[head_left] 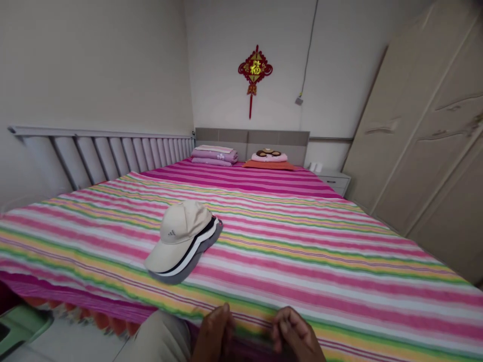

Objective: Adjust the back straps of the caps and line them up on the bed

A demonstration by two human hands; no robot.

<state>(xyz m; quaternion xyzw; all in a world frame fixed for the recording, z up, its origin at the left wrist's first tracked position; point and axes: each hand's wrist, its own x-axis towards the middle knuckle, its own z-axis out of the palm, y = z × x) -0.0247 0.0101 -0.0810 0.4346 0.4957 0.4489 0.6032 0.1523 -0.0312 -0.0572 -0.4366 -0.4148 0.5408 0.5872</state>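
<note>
My left hand point(214, 329) is at the bottom edge of the view, over the near side of the bed. Its fingers are curled in, and no object shows in them. To its right, my right hand point(296, 333) is loosely closed, thumb close to the bent fingers, likewise with nothing visible in it. The two hands are apart. Beyond my left hand, a stack of nested baseball caps point(184, 223) rests on the striped bedspread point(302, 256). The top cap is beige with a small logo; black, white and grey brims show beneath it. Neither hand touches the caps.
Folded purple bedding point(214, 156) and a pink pile point(268, 157) on an orange cloth lie by the headboard point(279, 142). A radiator point(124, 153) lines the left wall. At right stand a nightstand point(334, 181) and a wardrobe point(418, 130). A green stool point(28, 327) is lower left.
</note>
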